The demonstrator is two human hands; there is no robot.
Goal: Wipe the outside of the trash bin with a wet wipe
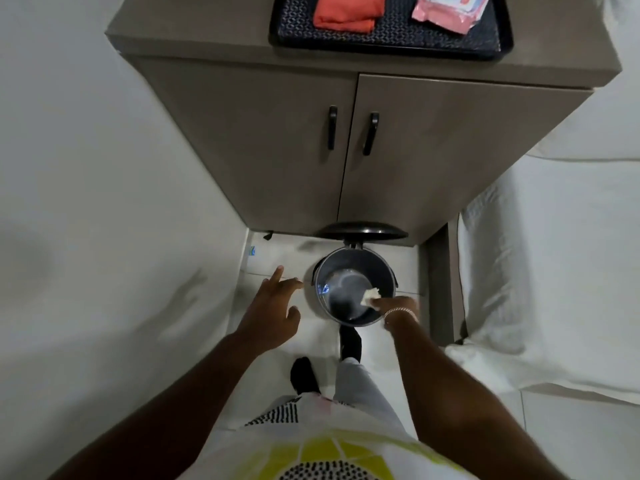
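Note:
A small round dark trash bin (pixel 320 271) stands on the pale floor below a cabinet, its black lid (pixel 362 231) swung up and back. My right hand (pixel 398 306) is over the bin's near right rim, shut on a crumpled white wet wipe (pixel 370 295) that hangs over the bin's open inside. My left hand (pixel 273 306) hovers left of the bin with fingers spread, holding nothing and not touching it. My dark-socked foot (pixel 349 342) rests at the bin's base, where a pedal would be hidden.
A brown two-door cabinet (pixel 277 140) rises right behind the bin. On it lies a dark tray (pixel 388 39) with a folded orange cloth (pixel 346 12) and a pink wipes pack (pixel 446 10). White bedding (pixel 536 271) crowds the right; a white wall is left.

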